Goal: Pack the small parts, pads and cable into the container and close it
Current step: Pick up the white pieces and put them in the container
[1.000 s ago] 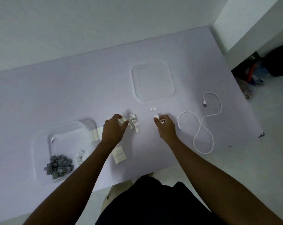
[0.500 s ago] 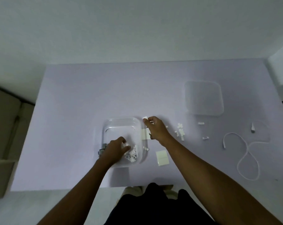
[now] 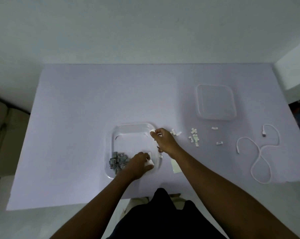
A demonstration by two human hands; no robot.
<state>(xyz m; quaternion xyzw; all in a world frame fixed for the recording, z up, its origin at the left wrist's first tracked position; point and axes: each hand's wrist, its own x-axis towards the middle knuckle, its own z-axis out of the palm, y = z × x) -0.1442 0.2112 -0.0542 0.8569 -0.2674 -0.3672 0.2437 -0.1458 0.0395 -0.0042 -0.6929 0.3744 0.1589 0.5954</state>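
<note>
A clear square container (image 3: 128,130) sits on the table in front of me, with a heap of grey small parts (image 3: 118,160) in its near left corner. My left hand (image 3: 139,164) is inside the container's near right corner, its fingers curled around white small parts. My right hand (image 3: 164,139) hovers at the container's right rim and pinches a white small part (image 3: 152,130). More white parts (image 3: 194,139) lie scattered to the right. A pale pad (image 3: 174,167) lies under my right forearm. The white cable (image 3: 259,152) lies looped at the far right. The clear lid (image 3: 215,101) rests behind it.
The pale purple table (image 3: 77,109) ends close to my body at its near edge. A white wall stands behind the table. A beige sofa (image 3: 1,135) is at the left, and dark items sit on the floor at the far right.
Both hands moved from the pile of white parts to the container. My left hand went down into it with white parts; my right hand stopped at its right rim.
</note>
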